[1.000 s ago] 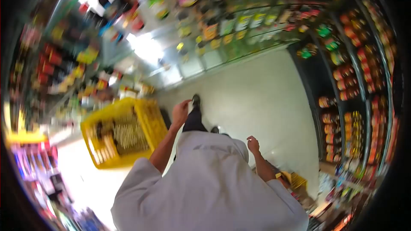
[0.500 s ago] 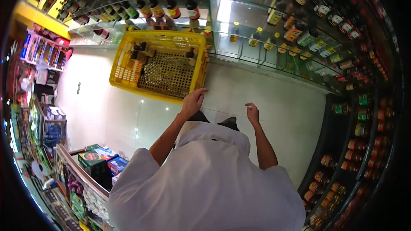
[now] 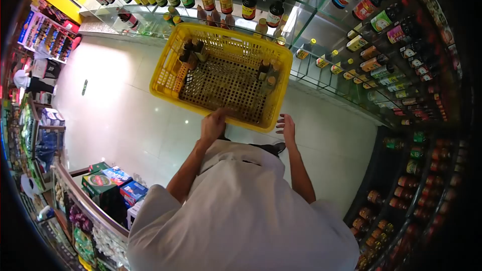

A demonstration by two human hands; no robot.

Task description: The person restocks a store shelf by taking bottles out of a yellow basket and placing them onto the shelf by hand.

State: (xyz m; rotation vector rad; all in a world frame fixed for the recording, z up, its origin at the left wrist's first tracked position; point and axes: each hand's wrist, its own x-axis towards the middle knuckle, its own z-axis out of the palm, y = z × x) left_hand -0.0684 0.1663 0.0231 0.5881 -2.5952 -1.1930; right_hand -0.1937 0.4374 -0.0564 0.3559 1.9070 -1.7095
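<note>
A yellow plastic crate (image 3: pixel 173 101) with perforated sides and bottom sits on the floor in front of me. Small dark bottles (image 3: pixel 193 52) stand in its far left corner, and a few more bottles (image 3: pixel 268 75) are at its right end. At the crate's near rim is my left hand (image 3: pixel 214 126), its fingers curled over the edge and partly blurred. My right hand (image 3: pixel 287 129) is just outside the near right corner, fingers apart and holding nothing. I cannot see clear contact between it and the crate.
Glass shelves (image 3: pixel 321 25) with sauce bottles (image 3: pixel 249 4) run behind the crate. Dark racks (image 3: pixel 386 170) of jars stand on the right. A display stand (image 3: pixel 90 206) with boxed goods (image 3: pixel 118 175) is at left, and a person (image 3: pixel 35 83) is farther off.
The view has shifted, so the crate appears farther right and nearer. My left hand has come to its near rim. My right hand is now close to its right corner.
</note>
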